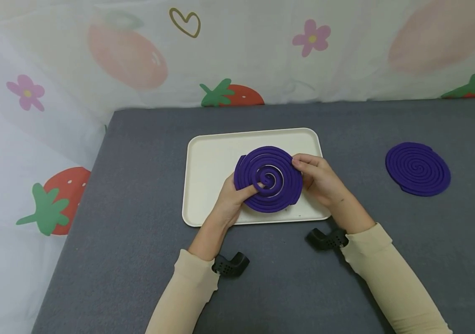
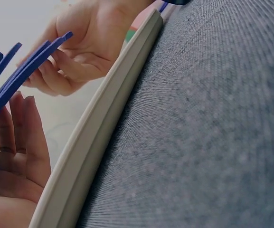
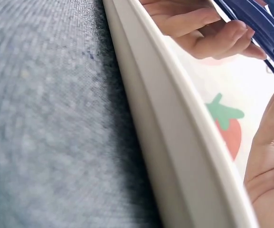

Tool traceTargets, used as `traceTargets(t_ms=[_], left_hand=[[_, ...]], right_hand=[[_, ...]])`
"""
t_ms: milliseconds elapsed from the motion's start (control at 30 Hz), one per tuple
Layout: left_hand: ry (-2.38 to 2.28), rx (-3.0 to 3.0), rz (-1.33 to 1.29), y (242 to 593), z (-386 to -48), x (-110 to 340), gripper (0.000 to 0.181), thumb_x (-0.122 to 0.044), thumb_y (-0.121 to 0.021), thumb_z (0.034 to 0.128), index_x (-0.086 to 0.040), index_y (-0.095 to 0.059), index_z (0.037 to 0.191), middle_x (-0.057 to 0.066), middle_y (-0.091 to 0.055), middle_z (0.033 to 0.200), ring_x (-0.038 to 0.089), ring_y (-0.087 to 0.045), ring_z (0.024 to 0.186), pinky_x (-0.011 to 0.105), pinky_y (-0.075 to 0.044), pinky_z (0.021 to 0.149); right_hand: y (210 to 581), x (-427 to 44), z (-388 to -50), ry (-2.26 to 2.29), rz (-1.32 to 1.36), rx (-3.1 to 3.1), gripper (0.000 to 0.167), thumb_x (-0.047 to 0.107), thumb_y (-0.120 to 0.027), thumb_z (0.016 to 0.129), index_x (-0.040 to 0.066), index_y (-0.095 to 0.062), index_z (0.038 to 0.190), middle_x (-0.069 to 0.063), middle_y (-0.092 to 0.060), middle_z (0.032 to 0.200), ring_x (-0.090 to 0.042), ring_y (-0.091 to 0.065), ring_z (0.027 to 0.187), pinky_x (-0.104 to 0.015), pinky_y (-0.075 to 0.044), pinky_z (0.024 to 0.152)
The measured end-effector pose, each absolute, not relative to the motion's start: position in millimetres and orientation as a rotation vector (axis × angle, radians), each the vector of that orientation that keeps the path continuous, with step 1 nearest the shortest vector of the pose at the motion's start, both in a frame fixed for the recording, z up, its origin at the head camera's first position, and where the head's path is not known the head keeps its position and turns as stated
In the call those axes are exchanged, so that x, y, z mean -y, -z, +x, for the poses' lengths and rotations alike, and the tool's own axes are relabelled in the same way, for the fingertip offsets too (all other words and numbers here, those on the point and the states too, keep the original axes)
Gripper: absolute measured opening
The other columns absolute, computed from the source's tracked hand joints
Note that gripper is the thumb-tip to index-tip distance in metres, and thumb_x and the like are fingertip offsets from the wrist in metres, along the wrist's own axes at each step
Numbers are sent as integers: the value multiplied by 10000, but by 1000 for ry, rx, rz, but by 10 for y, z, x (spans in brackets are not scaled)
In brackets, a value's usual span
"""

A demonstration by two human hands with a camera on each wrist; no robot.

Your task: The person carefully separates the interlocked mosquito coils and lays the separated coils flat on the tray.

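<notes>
A purple spiral coil (image 1: 267, 179) is held above the cream tray (image 1: 205, 176), its inner turns spread slightly apart. My left hand (image 1: 228, 200) grips it from the lower left, thumb lying over the front near the centre. In the left wrist view, the fingers (image 2: 32, 137) of that hand are under the coil's strips (image 2: 27, 71). At the coil's right edge, my right hand (image 1: 322, 178) pinches the rim between thumb and fingers. Only part of the coil (image 3: 265, 28) shows in the right wrist view.
A second purple spiral coil (image 1: 418, 169) lies flat on the grey tabletop (image 1: 137, 195), right of the tray. Behind and at the left hangs a white cloth (image 1: 237, 51) printed with strawberries and flowers. Each wrist wears a black device (image 1: 232, 265).
</notes>
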State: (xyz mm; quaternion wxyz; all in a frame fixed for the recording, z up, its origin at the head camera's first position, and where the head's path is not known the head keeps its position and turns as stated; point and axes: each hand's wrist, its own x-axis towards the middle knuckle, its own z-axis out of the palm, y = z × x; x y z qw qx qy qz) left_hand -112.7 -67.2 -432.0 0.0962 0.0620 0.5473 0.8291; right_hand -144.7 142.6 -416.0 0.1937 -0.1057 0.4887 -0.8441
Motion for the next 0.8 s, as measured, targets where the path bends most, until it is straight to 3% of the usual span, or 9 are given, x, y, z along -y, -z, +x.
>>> traceTargets(t_ms=[100, 200, 400, 667, 800], left_hand=[[-2449, -1640, 202, 4327, -1133, 666, 851, -303, -858, 674, 69, -434, 1311, -24, -617, 1043, 85, -569, 959, 238, -439, 919], [-2438, -1665, 221, 4333, -1139, 662, 1064, -490, -862, 551, 74, -413, 1334, -42, -620, 1040, 79, -566, 956, 242, -430, 932], [-2447, -1650, 229, 4331, -1132, 667, 1073, -485, -864, 548, 69, -405, 1344, -36, -616, 1052, 86, -565, 964, 240, -431, 927], [-2488, -1597, 202, 4320, -1119, 667, 888, -453, -876, 546, -11, -497, 1217, -24, -621, 1008, 84, -570, 929, 220, -457, 861], [-2490, -1590, 208, 4322, -1121, 665, 882, -435, -875, 565, 4, -491, 1227, -18, -620, 1016, 87, -568, 938, 222, -455, 869]], right_hand=[[4161, -1429, -1449, 2366, -272, -1376, 230, 61, -512, 964, 92, -670, 799, 19, -607, 696, -63, -561, 560, -177, -459, 516], [4153, -1429, -1449, 2361, -258, -1377, 245, 44, -497, 964, 90, -674, 801, 19, -605, 692, -62, -554, 553, -176, -451, 507], [4152, -1424, -1451, 2351, -251, -1374, 286, 20, -459, 970, 96, -670, 793, 19, -604, 682, -62, -552, 542, -173, -446, 494], [4170, -1443, -1461, 2320, -330, -1379, 215, 67, -516, 966, 79, -667, 814, 16, -613, 699, -58, -557, 572, -175, -451, 521], [4166, -1447, -1463, 2305, -329, -1414, 212, 64, -518, 965, 86, -676, 826, 16, -617, 713, -58, -557, 585, -176, -456, 528]])
